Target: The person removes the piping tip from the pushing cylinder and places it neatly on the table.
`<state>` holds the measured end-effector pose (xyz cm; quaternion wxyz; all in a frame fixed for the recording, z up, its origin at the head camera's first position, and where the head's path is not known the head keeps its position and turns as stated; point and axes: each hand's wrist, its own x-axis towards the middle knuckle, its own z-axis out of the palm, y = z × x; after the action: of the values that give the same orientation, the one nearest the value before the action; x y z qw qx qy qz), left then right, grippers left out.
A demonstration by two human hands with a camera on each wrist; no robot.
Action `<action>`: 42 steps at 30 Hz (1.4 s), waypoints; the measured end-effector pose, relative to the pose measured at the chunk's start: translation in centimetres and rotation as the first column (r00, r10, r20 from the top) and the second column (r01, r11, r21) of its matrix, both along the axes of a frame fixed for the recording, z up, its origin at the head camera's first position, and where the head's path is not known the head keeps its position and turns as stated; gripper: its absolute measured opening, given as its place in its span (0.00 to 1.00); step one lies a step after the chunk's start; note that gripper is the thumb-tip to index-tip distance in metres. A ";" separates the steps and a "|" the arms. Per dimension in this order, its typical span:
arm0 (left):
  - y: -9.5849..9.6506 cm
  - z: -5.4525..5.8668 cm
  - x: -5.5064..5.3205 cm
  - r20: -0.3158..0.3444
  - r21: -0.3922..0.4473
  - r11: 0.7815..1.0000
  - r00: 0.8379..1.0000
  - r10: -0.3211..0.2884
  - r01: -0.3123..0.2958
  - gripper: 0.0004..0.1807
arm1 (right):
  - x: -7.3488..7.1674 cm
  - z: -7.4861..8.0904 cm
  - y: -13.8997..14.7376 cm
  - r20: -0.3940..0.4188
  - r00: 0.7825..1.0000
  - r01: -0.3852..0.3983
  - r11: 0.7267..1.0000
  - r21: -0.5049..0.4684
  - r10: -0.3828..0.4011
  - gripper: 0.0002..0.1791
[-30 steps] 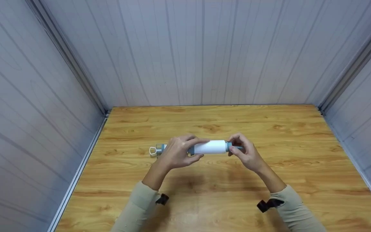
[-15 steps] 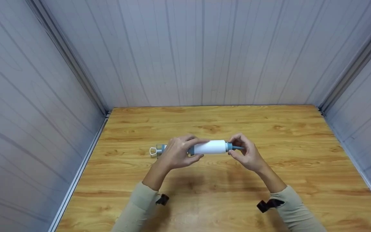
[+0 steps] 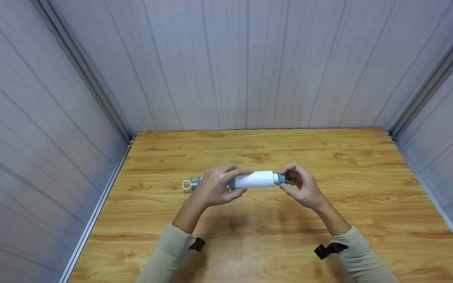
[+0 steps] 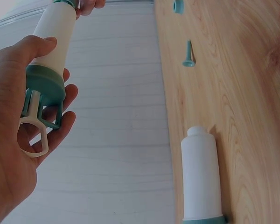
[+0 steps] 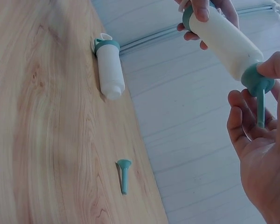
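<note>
Held crosswise in front of me is a fat white plunger syringe [image 3: 256,179] with a teal collar [image 4: 45,85] and a white pull ring [image 4: 43,144]. My left hand [image 3: 215,186] grips it round the collar end, thumb along the barrel. My right hand [image 3: 305,188] pinches a teal screw cap [image 5: 256,80] at the tip, between thumb and fingers. From that cap a thin teal nozzle [image 5: 261,108] sticks out over the right palm. A strip of white neck shows between barrel and cap in the head view.
A second white syringe [image 5: 110,70] lies on the wooden table [image 3: 258,243], mostly hidden behind my left hand in the head view. A loose teal nozzle [image 5: 124,175] and a small teal ring [image 4: 178,6] lie near it. Panelled walls [image 3: 246,63] enclose the table.
The held syringe has shifted slightly left, and more white neck shows beside the cap. The nozzle has turned to point a little downward. My right fingers have shifted their hold on the cap.
</note>
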<state>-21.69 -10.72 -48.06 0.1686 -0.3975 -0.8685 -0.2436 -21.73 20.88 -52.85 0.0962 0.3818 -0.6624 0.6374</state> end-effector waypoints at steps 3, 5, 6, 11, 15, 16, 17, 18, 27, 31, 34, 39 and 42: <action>-0.4 -0.1 0.1 -0.007 0.004 1.000 1.000 0.015 -0.015 0.26 | 0.0 -0.1 0.2 -0.011 1.000 0.000 1.000 -0.004 0.000 0.18; -0.6 -0.2 0.1 -0.008 0.011 1.000 1.000 0.024 -0.024 0.26 | 0.0 -0.1 0.3 -0.014 1.000 0.004 1.000 -0.007 -0.004 0.18; -0.8 -0.3 0.2 -0.006 0.017 1.000 1.000 0.026 -0.026 0.26 | 0.0 -0.1 0.3 -0.014 1.000 0.008 1.000 -0.007 -0.008 0.18; -1.4 -0.5 0.3 0.015 0.040 0.998 0.999 0.038 -0.038 0.26 | 0.1 -0.2 0.4 -0.001 1.000 0.018 1.000 -0.013 -0.018 0.17; -2.3 -0.7 0.4 0.020 0.055 0.997 0.999 0.050 -0.051 0.25 | 0.1 -0.3 0.5 0.001 1.000 0.012 1.000 -0.018 -0.012 0.17; -2.5 -0.8 0.4 0.013 0.060 0.997 0.999 0.053 -0.054 0.24 | 0.0 -0.3 0.5 0.001 1.000 0.010 1.000 -0.019 -0.010 0.17; -2.7 -0.9 0.4 0.010 0.066 0.996 0.998 0.057 -0.058 0.24 | 0.0 -0.4 0.5 -0.001 1.000 0.008 1.000 -0.022 -0.008 0.17; -3.0 -1.0 0.4 0.007 0.071 0.995 0.998 0.062 -0.062 0.24 | 0.0 -0.4 0.5 -0.002 1.000 0.006 1.000 -0.023 -0.006 0.17; -5.2 -1.4 0.4 0.033 0.135 0.986 0.995 0.097 -0.100 0.24 | 0.0 -0.6 0.9 0.012 1.000 -0.016 1.000 -0.025 0.016 0.16; -6.0 -1.4 0.3 0.037 0.141 0.983 0.993 0.112 -0.116 0.24 | -0.1 -0.7 1.0 0.005 1.000 -0.020 0.999 -0.033 0.021 0.16; -6.5 -1.5 0.2 0.040 0.140 0.983 0.992 0.117 -0.121 0.24 | -0.1 -0.7 1.0 0.002 1.000 -0.023 0.999 -0.035 0.023 0.16; -7.3 -1.7 0.0 0.034 0.123 0.982 0.990 0.139 -0.142 0.24 | -0.1 -0.7 0.9 -0.004 1.000 -0.026 0.999 -0.040 0.025 0.16; -7.8 -1.9 -0.1 0.031 0.110 0.981 0.987 0.159 -0.162 0.24 | -0.1 -0.7 0.9 -0.009 1.000 -0.029 0.999 -0.041 0.029 0.16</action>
<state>-21.76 -18.51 -49.94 0.2002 -0.3133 -0.8845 -0.2819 -21.84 21.79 -53.56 0.0978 0.3920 -0.6430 0.6506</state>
